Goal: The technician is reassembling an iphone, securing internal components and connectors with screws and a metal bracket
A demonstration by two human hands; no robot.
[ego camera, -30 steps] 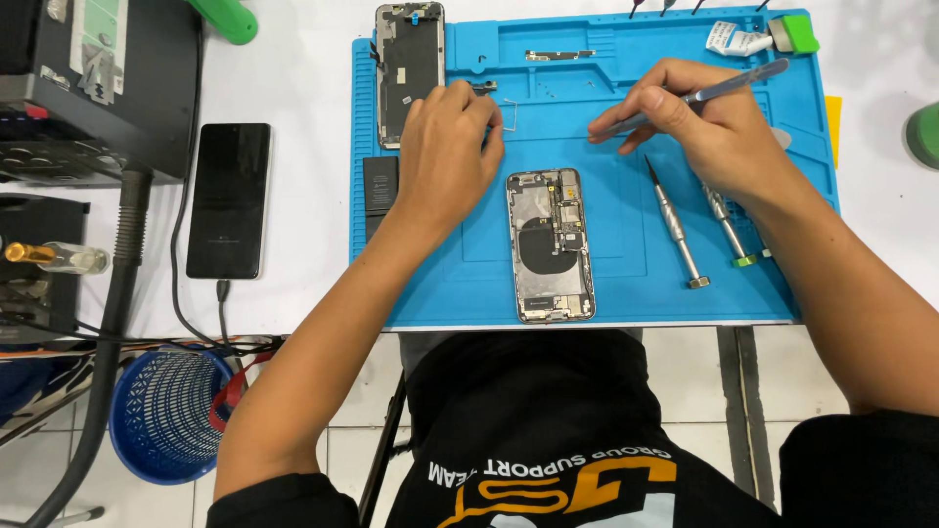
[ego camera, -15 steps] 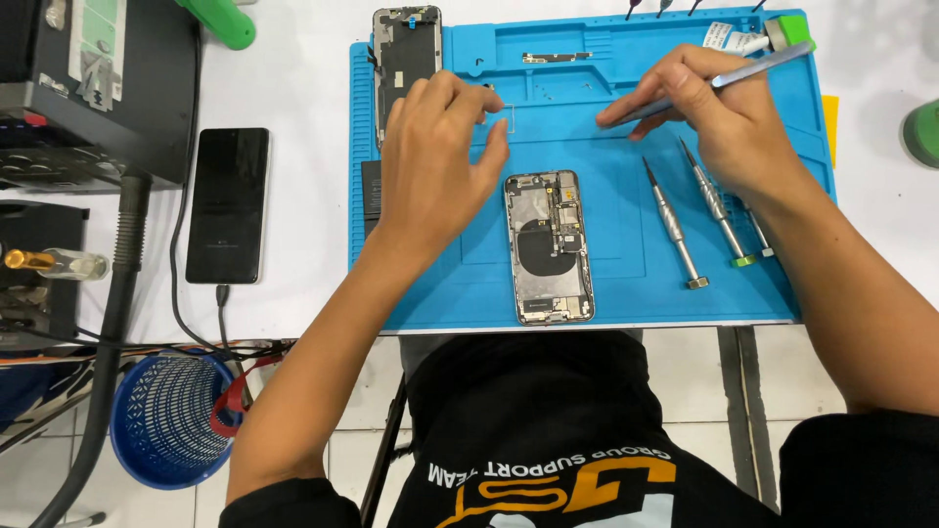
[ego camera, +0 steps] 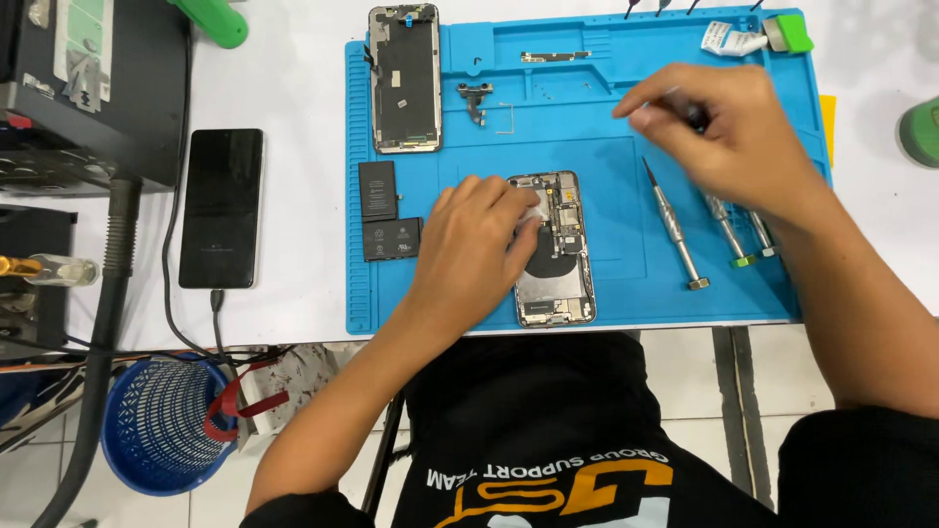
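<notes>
Opened phone chassis (ego camera: 558, 249), its back shell exposed with a dark round coil and small boards inside, lies near the lower middle of the blue work mat (ego camera: 606, 117), just below the centre of the frame. Its long axis runs almost straight up and down the picture, with the camera end pointing toward the top and slightly left. It looks light and stiff along its metal rim, but the thin cables and connectors inside are likely fragile, so the rim edges seem the safest place to grip.

The left hand (ego camera: 474, 249) rests flat on the chassis's left half, fingers spread and pressed down on it. The right hand (ego camera: 729, 132), in the upper right, is blurred; its fingers are curled together around a thin dark tool, though the tool's tip cannot be made out.

Three screwdrivers (ego camera: 675, 230) lie just right of the chassis. A detached screen (ego camera: 403, 78) sits at the mat's upper left, with two black battery cells (ego camera: 380, 210) below it.
</notes>
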